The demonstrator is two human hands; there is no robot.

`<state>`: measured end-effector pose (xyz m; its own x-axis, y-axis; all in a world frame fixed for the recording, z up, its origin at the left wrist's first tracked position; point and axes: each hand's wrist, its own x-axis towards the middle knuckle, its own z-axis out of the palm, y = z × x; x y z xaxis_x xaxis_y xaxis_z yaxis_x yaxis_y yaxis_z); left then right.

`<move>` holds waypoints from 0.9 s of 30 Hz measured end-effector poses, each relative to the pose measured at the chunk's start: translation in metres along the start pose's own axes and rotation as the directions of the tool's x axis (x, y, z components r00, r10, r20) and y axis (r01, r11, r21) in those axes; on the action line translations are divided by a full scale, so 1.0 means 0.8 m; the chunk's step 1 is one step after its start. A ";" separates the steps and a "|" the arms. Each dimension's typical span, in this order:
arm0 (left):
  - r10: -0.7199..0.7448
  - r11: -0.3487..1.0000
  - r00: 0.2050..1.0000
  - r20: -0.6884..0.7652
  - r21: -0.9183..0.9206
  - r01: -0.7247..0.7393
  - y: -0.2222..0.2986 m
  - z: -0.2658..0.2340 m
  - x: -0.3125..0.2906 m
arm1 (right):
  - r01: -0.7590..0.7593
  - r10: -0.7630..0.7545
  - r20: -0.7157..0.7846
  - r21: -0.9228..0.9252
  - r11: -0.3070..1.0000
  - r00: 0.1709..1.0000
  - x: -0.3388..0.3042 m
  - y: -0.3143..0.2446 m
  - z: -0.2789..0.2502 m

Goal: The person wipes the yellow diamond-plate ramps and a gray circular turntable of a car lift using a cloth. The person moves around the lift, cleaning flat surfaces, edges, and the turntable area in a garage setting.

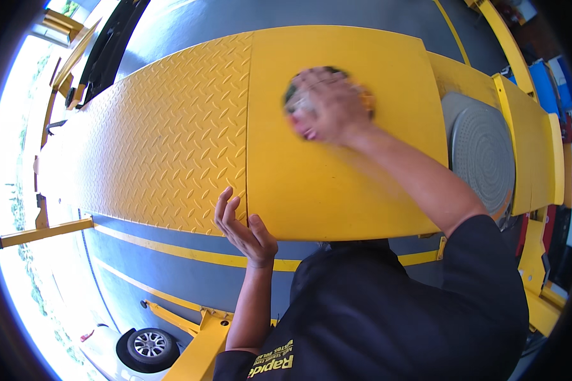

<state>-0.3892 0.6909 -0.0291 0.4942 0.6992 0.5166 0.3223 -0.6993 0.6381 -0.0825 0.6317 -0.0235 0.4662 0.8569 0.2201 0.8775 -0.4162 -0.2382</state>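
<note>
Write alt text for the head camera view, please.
A person's blurred right hand is over what looks like a multicoloured cloth on a smooth yellow panel. The loosely open left hand is at the near edge, where a ridged yellow plate adjoins.

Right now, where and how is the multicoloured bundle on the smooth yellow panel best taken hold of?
Probably at its middle, from the camera-facing side: the multicoloured bundle looks roundish and low against the smooth yellow panel, with edges showing around the right grip that covers it. Motion blur hides finer detail.
</note>
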 end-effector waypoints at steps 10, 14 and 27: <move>0.103 0.992 0.993 -0.050 0.082 -0.099 0.000 -0.003 -0.015 | -0.676 0.721 0.014 -0.337 0.655 0.692 0.123 0.229 -0.048; 0.116 0.990 0.991 -0.072 0.083 -0.110 0.001 -0.005 -0.008 | -0.469 0.502 0.095 -0.244 0.849 0.860 0.221 0.124 0.023; -0.417 0.729 0.874 -0.250 -0.666 0.158 0.010 -0.060 -0.014 | 0.227 -0.226 0.023 -0.093 0.969 0.974 -0.033 -0.211 0.080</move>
<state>-0.4305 0.6847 -0.0024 0.0958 0.9398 0.3279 -0.2246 -0.3006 0.9270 -0.2500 0.6989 -0.0496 0.2534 0.9356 0.2459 0.9669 -0.2375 -0.0929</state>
